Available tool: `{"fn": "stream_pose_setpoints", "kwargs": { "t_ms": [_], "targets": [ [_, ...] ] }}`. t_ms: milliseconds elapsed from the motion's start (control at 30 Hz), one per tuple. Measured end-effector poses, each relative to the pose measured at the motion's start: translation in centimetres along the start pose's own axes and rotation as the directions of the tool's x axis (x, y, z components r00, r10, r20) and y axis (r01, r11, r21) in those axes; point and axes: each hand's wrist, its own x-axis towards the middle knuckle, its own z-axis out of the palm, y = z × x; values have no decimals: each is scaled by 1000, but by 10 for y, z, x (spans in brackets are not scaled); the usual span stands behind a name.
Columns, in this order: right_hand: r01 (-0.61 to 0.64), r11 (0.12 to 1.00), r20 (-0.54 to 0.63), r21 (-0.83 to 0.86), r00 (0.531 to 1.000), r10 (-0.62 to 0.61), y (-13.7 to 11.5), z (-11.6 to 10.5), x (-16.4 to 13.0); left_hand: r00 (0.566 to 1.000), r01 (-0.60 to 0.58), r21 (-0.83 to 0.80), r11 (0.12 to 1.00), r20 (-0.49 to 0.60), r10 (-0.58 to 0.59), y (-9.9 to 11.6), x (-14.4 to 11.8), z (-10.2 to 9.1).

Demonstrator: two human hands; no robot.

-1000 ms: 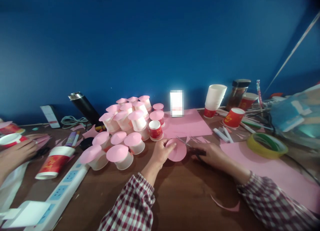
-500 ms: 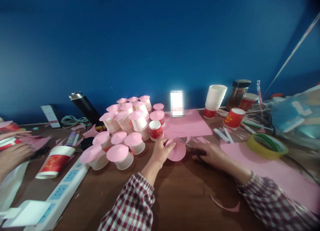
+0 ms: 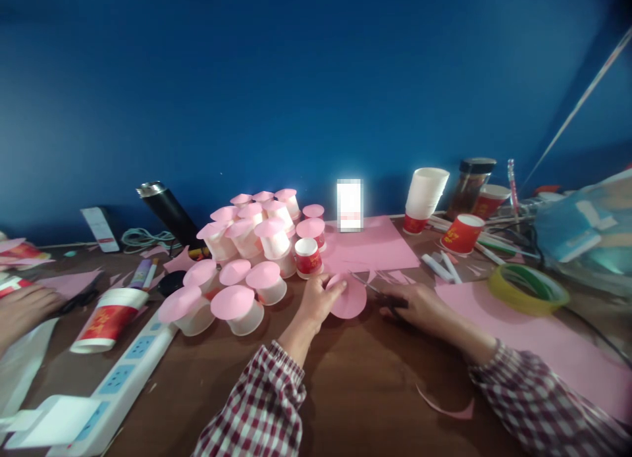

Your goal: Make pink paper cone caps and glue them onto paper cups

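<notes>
Near the desk's middle, the left hand [image 3: 316,300] pinched a pink paper disc [image 3: 349,297]; the right hand [image 3: 419,305], fingers curled round scissors [image 3: 382,295], was mid-cut. Turning the disc steadily seemed needed next.

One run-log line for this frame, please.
left hand: holds pink paper disc | right hand: grips scissors, blades at disc | beside: pink-topped cups | surface: table
</notes>
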Motion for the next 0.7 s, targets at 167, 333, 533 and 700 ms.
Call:
{"fn": "stream_pose_setpoints", "kwargs": {
  "t_ms": [167, 333, 533, 700],
  "targets": [
    [4, 1000, 7, 0, 1000, -4, 0, 0, 0, 1000, -6, -3, 1000, 12, 6, -1, 1, -1],
    [4, 1000, 15, 2, 1000, -4, 0, -1, 0, 1000, -2, 12, 1000, 18, 1, -1, 0, -1],
    [2, 1000, 30, 22, 1000, -3, -1, -2, 0, 1000, -12, 10, 1000, 26, 11, 0, 0, -1],
    [3, 1000, 23, 14, 1000, -4, -1, -3, 0, 999, -9, 10, 1000, 34, 9, 0, 1, -2]
  ]
}}
